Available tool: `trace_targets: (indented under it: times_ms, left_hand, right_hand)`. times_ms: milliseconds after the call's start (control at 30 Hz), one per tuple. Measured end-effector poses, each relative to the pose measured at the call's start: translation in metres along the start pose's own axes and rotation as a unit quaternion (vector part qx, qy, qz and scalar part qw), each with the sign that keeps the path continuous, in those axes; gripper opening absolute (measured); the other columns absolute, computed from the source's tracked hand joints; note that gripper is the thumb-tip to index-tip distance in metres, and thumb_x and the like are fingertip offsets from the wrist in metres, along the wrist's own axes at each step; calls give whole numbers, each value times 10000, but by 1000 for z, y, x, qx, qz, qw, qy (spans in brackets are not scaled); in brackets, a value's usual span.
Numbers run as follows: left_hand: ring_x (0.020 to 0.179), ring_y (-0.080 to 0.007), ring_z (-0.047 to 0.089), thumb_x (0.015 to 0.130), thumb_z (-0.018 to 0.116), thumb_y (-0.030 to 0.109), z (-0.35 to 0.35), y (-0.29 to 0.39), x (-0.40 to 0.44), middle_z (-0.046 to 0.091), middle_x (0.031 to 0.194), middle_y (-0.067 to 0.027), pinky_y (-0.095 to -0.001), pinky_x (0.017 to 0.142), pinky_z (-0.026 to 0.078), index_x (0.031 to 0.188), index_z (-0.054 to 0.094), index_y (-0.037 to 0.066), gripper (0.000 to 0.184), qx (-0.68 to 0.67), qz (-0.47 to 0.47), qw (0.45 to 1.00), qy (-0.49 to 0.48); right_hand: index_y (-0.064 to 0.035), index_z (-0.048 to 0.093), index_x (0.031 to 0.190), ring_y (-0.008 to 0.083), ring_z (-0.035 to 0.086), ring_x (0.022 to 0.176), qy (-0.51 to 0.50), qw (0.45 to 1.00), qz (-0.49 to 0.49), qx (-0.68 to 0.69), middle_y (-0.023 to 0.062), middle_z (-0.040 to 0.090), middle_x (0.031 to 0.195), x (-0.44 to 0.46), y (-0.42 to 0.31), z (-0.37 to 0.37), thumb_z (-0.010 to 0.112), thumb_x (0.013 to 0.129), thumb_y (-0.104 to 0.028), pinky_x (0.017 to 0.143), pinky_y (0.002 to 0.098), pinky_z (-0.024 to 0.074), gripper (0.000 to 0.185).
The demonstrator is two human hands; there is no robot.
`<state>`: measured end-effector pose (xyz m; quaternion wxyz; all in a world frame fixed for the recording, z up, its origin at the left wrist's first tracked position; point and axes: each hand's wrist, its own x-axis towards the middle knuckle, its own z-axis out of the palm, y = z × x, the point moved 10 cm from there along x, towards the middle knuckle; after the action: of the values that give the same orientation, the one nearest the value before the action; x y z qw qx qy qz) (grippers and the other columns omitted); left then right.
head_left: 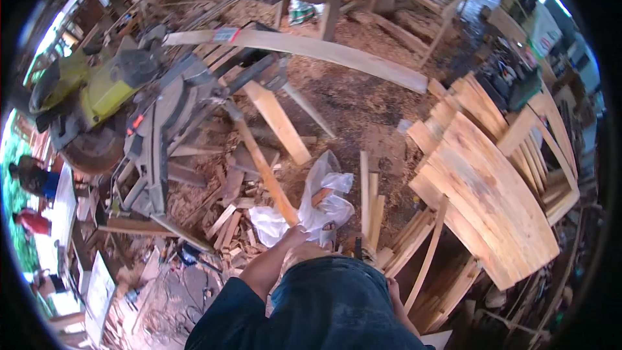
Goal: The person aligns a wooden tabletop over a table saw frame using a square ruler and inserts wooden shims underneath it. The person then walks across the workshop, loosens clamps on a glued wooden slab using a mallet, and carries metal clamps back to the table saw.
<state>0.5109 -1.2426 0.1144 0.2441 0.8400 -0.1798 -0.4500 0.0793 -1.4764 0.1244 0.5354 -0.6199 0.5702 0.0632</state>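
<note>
My left hand [295,236] is closed around the near end of a narrow wooden strip [264,165]. The strip slants away from me to the upper left, its far end near the base of a yellow-green miter saw [120,87]. A crumpled white plastic bag [330,210] lies on the floor just beyond this hand. My right hand [393,288] is low beside my body, near a thin wooden stick [429,253] and stacked strips. Its fingers are mostly hidden, so I cannot make out whether it holds anything.
A long plank [311,46] stretches across from the saw. Another short board [278,120] sticks out toward me below it. Wide boards [486,194] are stacked at the right. Offcuts [230,227] and sawdust litter the floor. Other people [39,181] are at the far left.
</note>
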Motion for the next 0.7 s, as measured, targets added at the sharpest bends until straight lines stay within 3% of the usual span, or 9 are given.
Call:
trace_targets:
  times_ms: [133, 200, 233, 267, 333, 367, 600, 667, 700]
  left_hand:
    - [984, -332, 669, 821, 640, 465, 2, -19, -6, 697, 1040, -179, -424, 865, 520, 1039, 698, 57, 467, -23, 7, 999, 39]
    - [998, -332, 663, 824, 624, 500, 14, -41, -3, 695, 1056, -166, -430, 872, 517, 1052, 704, 92, 474, -12, -18, 999, 41]
    - [999, -337, 660, 817, 602, 567, 30, -58, 2, 692, 1069, -152, -436, 874, 515, 1077, 710, 154, 500, 9, -43, 999, -15]
    - [997, -347, 655, 789, 609, 599, 14, -27, -24, 685, 1075, -171, -452, 875, 509, 1067, 719, 193, 505, 11, 3, 999, -47]
    - [995, -351, 654, 757, 631, 599, 49, -73, 12, 683, 1075, -186, -453, 877, 507, 1060, 719, 155, 545, 77, 49, 996, -9]
    - [1011, -356, 649, 775, 605, 604, 42, -87, 5, 677, 1082, -205, -444, 891, 505, 1056, 712, 103, 585, 45, -47, 997, -44]
    - [1012, -353, 653, 814, 626, 468, -1, -42, 23, 685, 1073, -199, -428, 897, 510, 1112, 676, 73, 497, -99, -44, 992, 58]
    - [1013, -350, 653, 818, 647, 453, 1, -36, 42, 685, 1075, -194, -419, 900, 512, 1119, 671, 75, 484, -141, -26, 987, 73]
    - [1026, -364, 646, 846, 629, 482, 33, -13, 63, 678, 1093, -197, -423, 893, 513, 1118, 671, 65, 499, 257, 253, 930, 73]
  right_hand:
    - [-11, 657, 1010, 179, 633, 778, -32, 994, 101, 11, 75, 692, 896, -14, -41, -17, 606, 875, -123, 656, 334, 496, 182]
    - [-41, 631, 976, 130, 577, 668, 8, 984, 119, 131, 45, 610, 767, 20, -27, -30, 628, 859, -78, 580, 310, 474, 123]
    - [-46, 626, 967, 120, 561, 650, -5, 978, 126, 165, 35, 593, 745, 29, -38, -30, 634, 862, -99, 568, 293, 461, 118]
    - [-50, 621, 958, 110, 544, 632, -18, 970, 134, 200, 24, 575, 724, 37, -49, -29, 639, 865, -120, 555, 277, 449, 118]
    - [-74, 639, 1004, 136, 573, 607, -5, 985, 90, 149, 41, 603, 735, 63, -82, -36, 636, 884, -197, 538, 288, 457, 172]
    - [-74, 637, 988, 125, 570, 621, 31, 990, 77, 113, 36, 615, 767, 60, -104, -40, 621, 894, -221, 541, 279, 454, 175]
    - [-42, 672, 926, 173, 630, 728, -32, 995, -71, 61, 38, 656, 796, 86, -144, -11, 610, 903, -225, 650, 316, 483, 195]
    - [-26, 691, 942, 211, 651, 775, -64, 991, -111, -34, 91, 691, 844, 129, -106, -6, 640, 870, -244, 689, 346, 501, 235]
    - [-23, 693, 958, 215, 652, 785, -71, 981, -148, -100, 105, 697, 856, 156, -82, -4, 646, 862, -252, 696, 350, 504, 253]
